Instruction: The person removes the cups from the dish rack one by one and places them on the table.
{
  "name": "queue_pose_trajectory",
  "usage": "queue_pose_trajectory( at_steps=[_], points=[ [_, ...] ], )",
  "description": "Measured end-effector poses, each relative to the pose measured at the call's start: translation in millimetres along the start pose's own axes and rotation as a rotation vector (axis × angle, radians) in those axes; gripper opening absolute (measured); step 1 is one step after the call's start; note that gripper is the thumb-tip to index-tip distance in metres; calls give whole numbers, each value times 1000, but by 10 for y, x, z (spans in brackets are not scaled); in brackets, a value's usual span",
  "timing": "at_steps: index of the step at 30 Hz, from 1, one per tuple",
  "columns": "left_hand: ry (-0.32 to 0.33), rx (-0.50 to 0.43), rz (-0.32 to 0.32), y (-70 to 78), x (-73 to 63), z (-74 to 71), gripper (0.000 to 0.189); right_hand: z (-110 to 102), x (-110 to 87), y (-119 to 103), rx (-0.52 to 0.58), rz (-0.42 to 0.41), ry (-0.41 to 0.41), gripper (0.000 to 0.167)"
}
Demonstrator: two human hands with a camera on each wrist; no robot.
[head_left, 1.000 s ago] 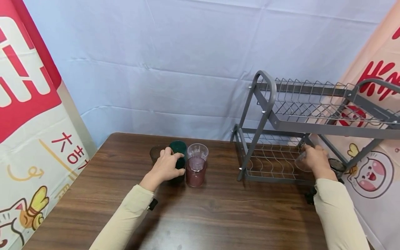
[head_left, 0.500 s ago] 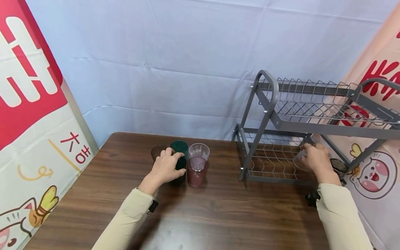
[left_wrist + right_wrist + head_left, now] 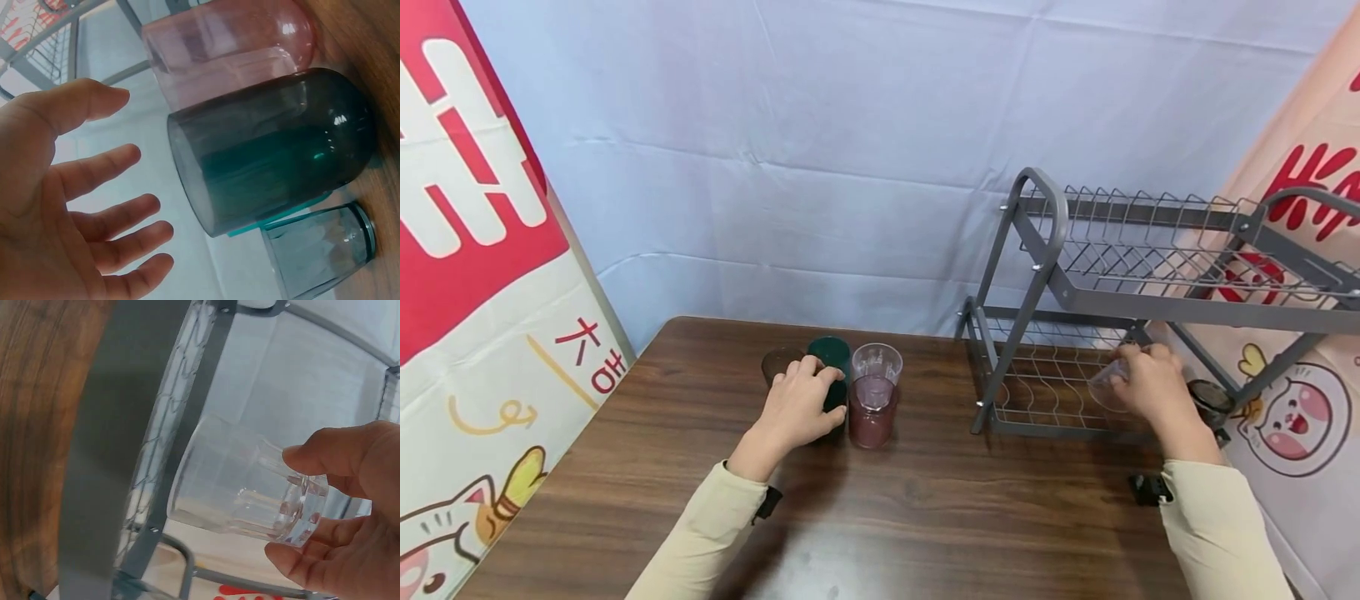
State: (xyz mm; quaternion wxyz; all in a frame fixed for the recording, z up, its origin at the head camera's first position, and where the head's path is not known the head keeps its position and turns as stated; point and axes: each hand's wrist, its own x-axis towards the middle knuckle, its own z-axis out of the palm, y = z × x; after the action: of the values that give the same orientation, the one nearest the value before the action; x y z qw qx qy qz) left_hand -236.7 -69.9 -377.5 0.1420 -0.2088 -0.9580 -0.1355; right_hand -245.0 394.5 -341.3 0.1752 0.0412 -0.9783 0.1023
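Observation:
In the head view my left hand (image 3: pixel 800 406) hovers over a group of cups at the table's back. The left wrist view has its fingers spread, apart from a dark grey cup (image 3: pixel 250 134) whose rim faces the palm. A teal cup (image 3: pixel 830 353), a pink cup (image 3: pixel 872 421), a clear cup (image 3: pixel 877 358) and a brownish cup (image 3: pixel 778 362) stand around it. My right hand (image 3: pixel 1157 392) pinches a clear plastic cup (image 3: pixel 240 481) by its base, over the rack's lower shelf. The mouth of that cup points toward the shelf wires.
A grey two-tier dish rack (image 3: pixel 1172 307) stands at the right, its upper tier above my right hand. Beside that hand, a dark cup (image 3: pixel 1210 396) rests at the lower shelf's right end. A pale cloth (image 3: pixel 775 167) hangs behind the wooden table (image 3: pixel 925 517).
My right hand has shifted slightly left with the clear cup along the lower shelf. The left hand stays over the cups with little movement.

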Motion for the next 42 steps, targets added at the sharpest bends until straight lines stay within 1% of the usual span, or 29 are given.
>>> queue_pose_trajectory(
  at_steps=[5, 11, 14, 18, 21, 23, 29, 32, 35, 37, 42],
  points=[
    [3, -22, 10, 65, -50, -35, 41, -75, -64, -143, 21, 11, -12, 30],
    [29, -39, 28, 159, -108, -45, 42, -131, -168, -310, 20, -29, 9, 30],
    [47, -54, 50, 199, -123, -32, 42, -137, -227, -385, 22, -32, 15, 30],
    [92, -77, 82, 236, -128, 5, 43, -132, -287, -474, 29, -53, 54, 29],
    [142, -109, 99, 263, -129, 33, 43, -128, -311, -531, 36, -98, 98, 28],
    [176, -128, 104, 285, -136, 57, 43, -132, -334, -569, 41, -120, 113, 28],
    [263, -177, 95, 366, -147, 110, 42, -152, -423, -680, 62, -148, 116, 29],
    [292, -208, 93, 411, -150, 133, 42, -165, -456, -728, 77, -161, 112, 29],
    [305, -246, 97, 452, -148, 156, 43, -183, -481, -775, 94, -167, 112, 29],
    [302, -278, 92, 477, -152, 167, 43, -190, -497, -810, 105, -168, 107, 29],
    [289, -333, 61, 527, -162, 180, 43, -162, -545, -892, 122, -195, 126, 31]
  ],
)
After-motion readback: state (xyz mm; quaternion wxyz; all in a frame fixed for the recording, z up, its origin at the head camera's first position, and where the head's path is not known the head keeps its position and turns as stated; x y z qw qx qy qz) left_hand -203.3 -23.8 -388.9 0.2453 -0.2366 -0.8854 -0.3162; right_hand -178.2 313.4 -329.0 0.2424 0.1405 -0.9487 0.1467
